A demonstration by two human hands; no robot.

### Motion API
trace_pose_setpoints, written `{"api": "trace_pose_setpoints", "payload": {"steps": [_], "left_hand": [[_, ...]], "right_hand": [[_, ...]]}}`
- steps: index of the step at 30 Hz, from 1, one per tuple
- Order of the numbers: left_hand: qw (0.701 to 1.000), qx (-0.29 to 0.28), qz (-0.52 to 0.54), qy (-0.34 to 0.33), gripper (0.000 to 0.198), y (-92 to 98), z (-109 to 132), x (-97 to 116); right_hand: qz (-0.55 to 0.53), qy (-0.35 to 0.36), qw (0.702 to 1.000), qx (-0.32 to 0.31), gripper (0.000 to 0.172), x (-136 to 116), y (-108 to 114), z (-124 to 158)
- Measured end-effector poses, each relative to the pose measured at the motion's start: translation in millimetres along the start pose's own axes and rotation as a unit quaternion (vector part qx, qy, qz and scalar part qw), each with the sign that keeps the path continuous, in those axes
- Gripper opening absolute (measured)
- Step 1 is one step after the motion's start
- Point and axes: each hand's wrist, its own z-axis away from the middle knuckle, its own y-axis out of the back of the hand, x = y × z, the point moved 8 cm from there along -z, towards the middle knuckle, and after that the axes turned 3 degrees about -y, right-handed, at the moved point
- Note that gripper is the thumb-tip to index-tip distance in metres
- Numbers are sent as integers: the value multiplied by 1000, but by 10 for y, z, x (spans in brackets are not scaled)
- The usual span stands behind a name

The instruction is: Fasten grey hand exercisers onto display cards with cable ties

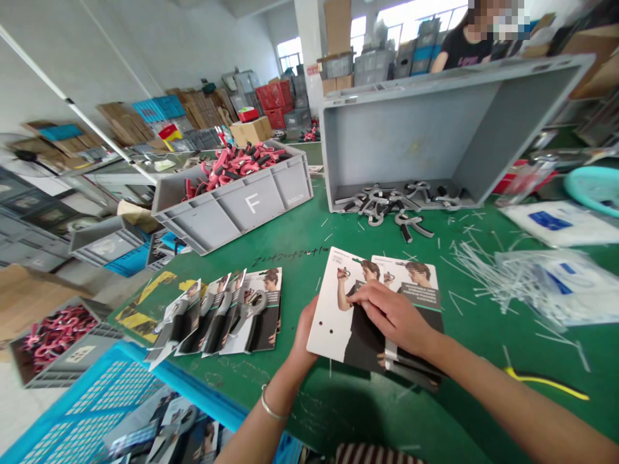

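White cardboard packaging cards (329, 316), two overlapping, left hand (304, 335) gripping edge; right hand (391, 314), fingers (367, 293) pressed together on top.

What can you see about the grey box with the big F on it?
The grey plastic crate is a long, open-topped box with ribbed side panels. Its side shows a big white F and the word BOSCH. Pink-and-black hand grippers lie heaped inside it. The crate sits at the far side of the green table, and its near corner rests on the table's surface.
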Motion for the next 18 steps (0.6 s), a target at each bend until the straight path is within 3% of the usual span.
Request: {"api": "trace_pose_setpoints", "payload": {"steps": [6,10,14,16,18], "left_hand": [[987,-21,137,77,58,-63,102,128],[978,-43,121,163,64,-100,128,150],[964,-70,109,231,68,-153,150,75],[961,-71,111,241,66,-142,175,39],[964,-57,105,236,66,-88,181,20]], "right_hand": [[13,-25,1000,13,12,77,-17,10],[-41,-12,998,35,16,46,31,-23],[-95,-18,987,128,16,68,277,131],[-48,-83,975,200,19,297,506,358],[64,-203,950,229,25,717,771,650]]}}
